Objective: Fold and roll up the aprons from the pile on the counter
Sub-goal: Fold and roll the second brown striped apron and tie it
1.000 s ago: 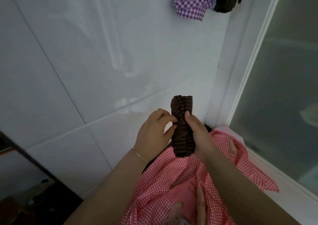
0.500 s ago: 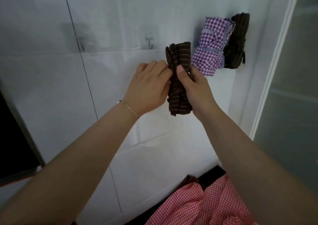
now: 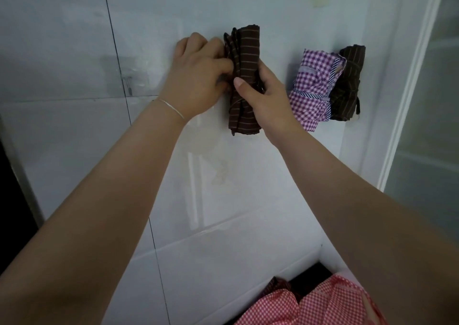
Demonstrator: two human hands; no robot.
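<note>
White glossy wall tiles point(image 3: 74, 150) fill most of the view, with a pale window frame point(image 3: 407, 101) running down the right side. Held upright against the wall, near the top centre, is a rolled brown striped apron point(image 3: 246, 58), a tight bundle of dark brown cloth with thin light stripes. Both hands grasp it at about its middle. The left hand point(image 3: 198, 76), with a thin silver bracelet point(image 3: 171, 107) at its wrist, has its fingers curled against the left edge of the roll. The right hand point(image 3: 267, 98) wraps around the right side, with the thumb laid across the front of the bundle. Just to the right, apart from the held roll, a rolled purple checked apron point(image 3: 313, 88) hangs on the wall, and a second dark brown rolled apron point(image 3: 347, 86) hangs touching its right side. To the left, a clear adhesive hook point(image 3: 128, 81) is stuck on the tile. At the bottom right corner lies a red and white checked apron point(image 3: 310, 304), crumpled, with a scrap of dark cloth showing behind it.
</note>
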